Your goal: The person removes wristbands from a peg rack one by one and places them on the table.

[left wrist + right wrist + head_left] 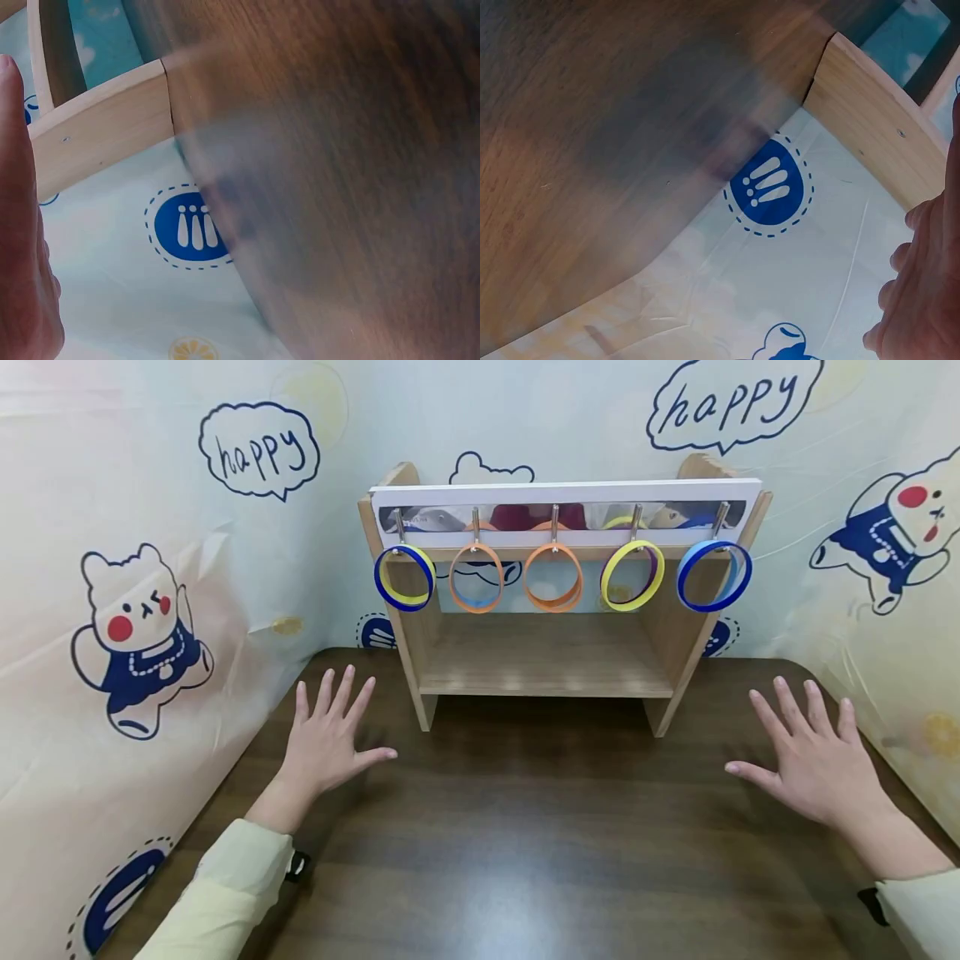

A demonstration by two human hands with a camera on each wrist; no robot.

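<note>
Wood, plastic and metal, mostly smooth

The table [525, 843] is dark wood-grain with a soft sheen that catches the light near its front edge. The shelf rack [543, 660] at its back edge is pale, matt wood with visible grain. Its hooks [554, 527] look like bright metal, and the rings [554, 578] like smooth, glossy plastic. The printed backdrop [150, 527] looks like thin, creased plastic sheet, slightly shiny.
</note>
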